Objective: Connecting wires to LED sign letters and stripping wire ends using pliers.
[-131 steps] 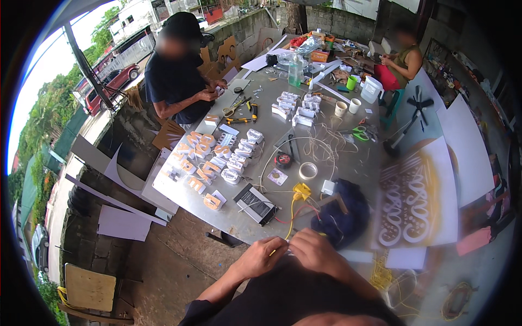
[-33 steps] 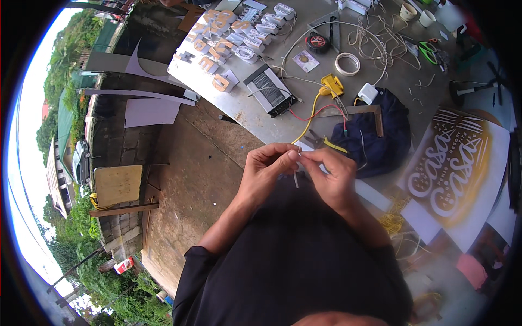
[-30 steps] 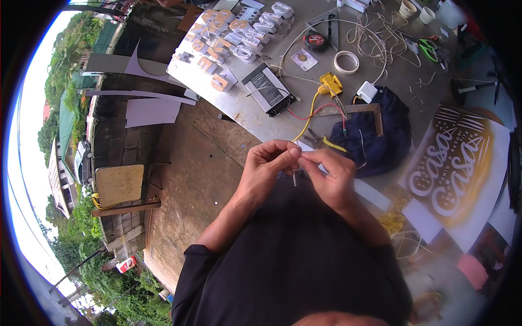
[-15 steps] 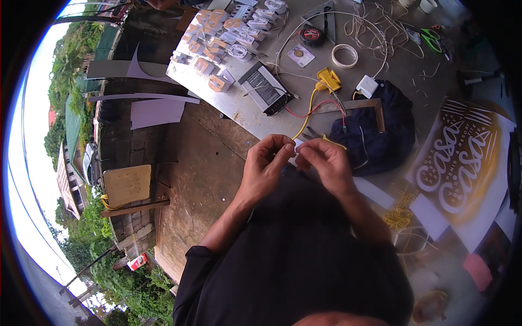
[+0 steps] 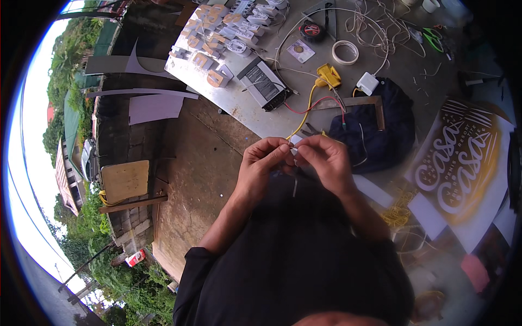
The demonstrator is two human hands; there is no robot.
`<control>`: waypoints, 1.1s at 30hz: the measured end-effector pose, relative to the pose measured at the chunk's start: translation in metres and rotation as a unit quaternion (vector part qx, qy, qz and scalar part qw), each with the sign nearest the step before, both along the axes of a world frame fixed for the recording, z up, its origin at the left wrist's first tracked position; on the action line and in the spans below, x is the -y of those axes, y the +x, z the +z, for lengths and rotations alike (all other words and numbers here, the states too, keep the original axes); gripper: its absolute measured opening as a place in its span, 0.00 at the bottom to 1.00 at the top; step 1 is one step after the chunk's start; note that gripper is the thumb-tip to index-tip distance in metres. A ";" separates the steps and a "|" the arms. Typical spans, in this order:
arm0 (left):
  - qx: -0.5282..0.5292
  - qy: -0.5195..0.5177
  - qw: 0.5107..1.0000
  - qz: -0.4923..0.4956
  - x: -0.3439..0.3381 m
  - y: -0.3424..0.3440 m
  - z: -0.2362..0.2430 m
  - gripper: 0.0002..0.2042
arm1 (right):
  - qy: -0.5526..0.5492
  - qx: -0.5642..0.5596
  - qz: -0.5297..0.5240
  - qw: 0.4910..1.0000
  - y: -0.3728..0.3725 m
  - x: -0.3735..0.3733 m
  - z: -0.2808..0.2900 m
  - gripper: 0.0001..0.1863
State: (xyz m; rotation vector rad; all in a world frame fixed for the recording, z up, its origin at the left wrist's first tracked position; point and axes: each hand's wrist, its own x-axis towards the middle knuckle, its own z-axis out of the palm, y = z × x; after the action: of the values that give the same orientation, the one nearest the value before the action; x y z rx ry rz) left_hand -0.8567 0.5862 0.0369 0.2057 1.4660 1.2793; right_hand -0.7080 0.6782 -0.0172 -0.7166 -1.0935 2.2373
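My left hand (image 5: 260, 168) and my right hand (image 5: 328, 165) are raised in front of my dark shirt, close together at the metal table's near edge. Both pinch a thin pale wire (image 5: 294, 187) between thumb and forefinger, with its tail hanging below. Its tip at the fingertips is too small to make out. Just beyond lie dark pliers (image 5: 309, 130), partly hidden, and a dark blue cloth (image 5: 380, 141). A yellow plug (image 5: 328, 75), a white adapter (image 5: 366, 84) and a black-and-silver power unit (image 5: 261, 84) rest on the table.
The steel table (image 5: 228, 108) also holds several letter-shaped pieces (image 5: 217, 77), a tape roll (image 5: 345, 52), tangled cables (image 5: 370, 27) and green scissors (image 5: 434, 41). A stenciled white sheet (image 5: 454, 163) lies at right. At left are a board (image 5: 125, 179) and white offcuts (image 5: 155, 108) along a block wall.
Since the oldest frame my view has tilted down, losing most of both co-workers. My pinched fingers have shifted slightly on the wire over the last second, with its tail still dangling.
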 end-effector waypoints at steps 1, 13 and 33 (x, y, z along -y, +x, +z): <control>0.000 0.000 1.000 0.001 0.001 0.001 0.000 0.08 | 0.007 0.008 0.000 1.000 0.001 -0.001 0.000 0.08; -0.097 0.032 0.994 -0.042 -0.003 0.010 -0.010 0.09 | 0.008 0.038 0.028 0.999 0.008 -0.003 -0.004 0.09; -0.136 0.040 0.977 -0.160 0.012 -0.010 -0.011 0.08 | 0.076 0.094 0.006 0.993 -0.004 0.008 0.004 0.07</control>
State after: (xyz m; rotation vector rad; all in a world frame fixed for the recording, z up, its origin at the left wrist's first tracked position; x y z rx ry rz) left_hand -0.8663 0.5740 0.0255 0.6664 1.5357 1.0772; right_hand -0.7119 0.6703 -0.0128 -0.8703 -1.3441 2.1020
